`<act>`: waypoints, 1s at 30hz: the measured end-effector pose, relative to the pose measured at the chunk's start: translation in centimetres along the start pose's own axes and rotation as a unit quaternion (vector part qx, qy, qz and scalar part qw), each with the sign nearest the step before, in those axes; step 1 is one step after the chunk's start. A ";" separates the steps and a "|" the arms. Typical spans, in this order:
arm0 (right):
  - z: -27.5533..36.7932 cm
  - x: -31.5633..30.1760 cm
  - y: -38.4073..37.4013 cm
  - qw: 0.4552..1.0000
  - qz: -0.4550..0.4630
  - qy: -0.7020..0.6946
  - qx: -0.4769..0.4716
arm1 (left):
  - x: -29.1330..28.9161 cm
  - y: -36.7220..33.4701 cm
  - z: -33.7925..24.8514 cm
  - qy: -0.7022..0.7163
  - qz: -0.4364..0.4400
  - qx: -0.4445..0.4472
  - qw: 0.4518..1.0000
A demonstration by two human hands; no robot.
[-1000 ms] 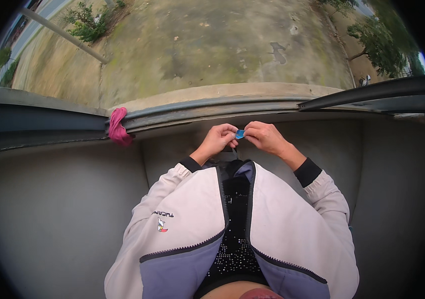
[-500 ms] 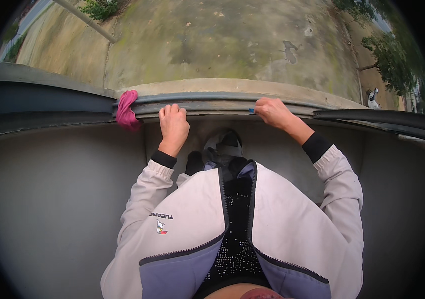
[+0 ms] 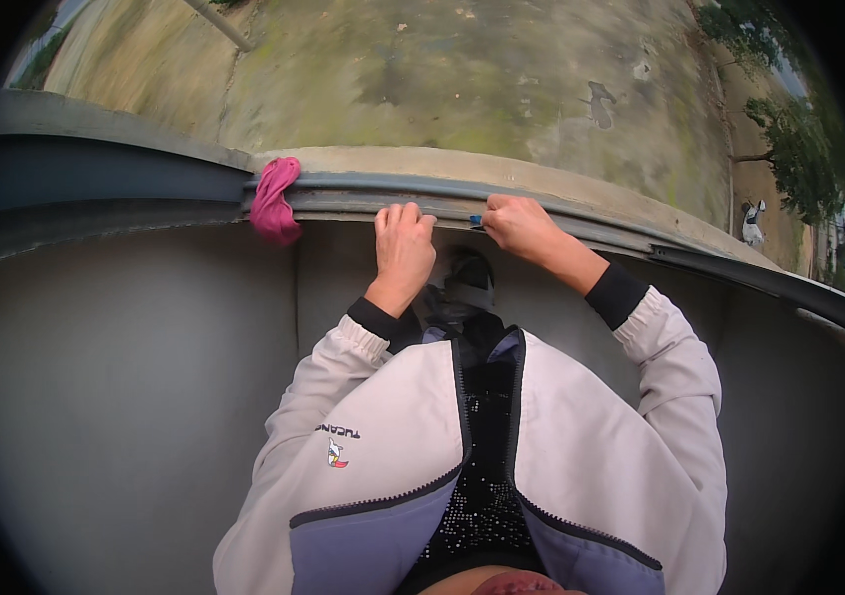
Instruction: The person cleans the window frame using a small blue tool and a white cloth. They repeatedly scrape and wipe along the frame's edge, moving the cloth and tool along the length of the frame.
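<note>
Jacket (image 3: 413,436): pale with grey panels, zip open, nearest the camera, below both hands.
Shoe (image 3: 469,278): grey and dark, on the ground just under the hands, between the wrists.
Left hand (image 3: 403,248): fingers curled over the rail's near edge, closed on the rail itself; nothing else held.
Right hand (image 3: 520,223): fist on the rail, fingers folded; a small blue clip (image 3: 476,221) pokes out at its inner side, pinched against the rail.
Rail (image 3: 363,193): grey metal strip topping the wall, running left and right of both hands.
Rag (image 3: 274,198): pink, draped over the rail, well left of the left hand.
Ground (image 3: 462,79): mossy concrete beyond the rail; trees far right.
Change, one second: both hands were together at chest level working the clip; now they are up on the rail.
Change, half second: hands were spread apart; now close together, left hand shifted toward the right.
Reading: the clip has probably been carried to the rail, likely for fixing there.
</note>
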State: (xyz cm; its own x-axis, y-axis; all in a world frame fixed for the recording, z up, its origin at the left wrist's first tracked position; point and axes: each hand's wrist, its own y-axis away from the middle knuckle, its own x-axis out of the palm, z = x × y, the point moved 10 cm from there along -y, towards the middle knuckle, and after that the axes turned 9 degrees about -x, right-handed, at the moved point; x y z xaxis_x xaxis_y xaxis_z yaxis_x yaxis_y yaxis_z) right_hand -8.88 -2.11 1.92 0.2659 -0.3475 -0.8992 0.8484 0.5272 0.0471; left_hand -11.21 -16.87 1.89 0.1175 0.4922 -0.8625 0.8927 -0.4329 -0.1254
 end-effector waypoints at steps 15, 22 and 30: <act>-0.6 0.2 -0.1 0.999 0.027 -0.015 0.008 | 2.6 -0.1 -4.5 0.068 0.039 0.006 0.997; -1.2 0.1 0.4 0.999 0.042 -0.026 -0.003 | 2.8 -0.4 -3.4 0.028 0.074 -0.011 0.997; -1.3 -0.6 0.7 0.997 0.009 -0.047 -0.060 | 3.0 -0.6 -4.4 0.037 0.067 0.006 0.997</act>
State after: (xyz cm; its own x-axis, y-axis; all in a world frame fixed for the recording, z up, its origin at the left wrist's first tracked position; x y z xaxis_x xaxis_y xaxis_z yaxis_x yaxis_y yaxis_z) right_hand -8.99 -0.54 1.90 0.3275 -0.4049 -0.8537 0.7836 0.6212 0.0060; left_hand -9.43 -11.82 1.52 0.2676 0.4841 -0.8331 0.8620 -0.5065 -0.0174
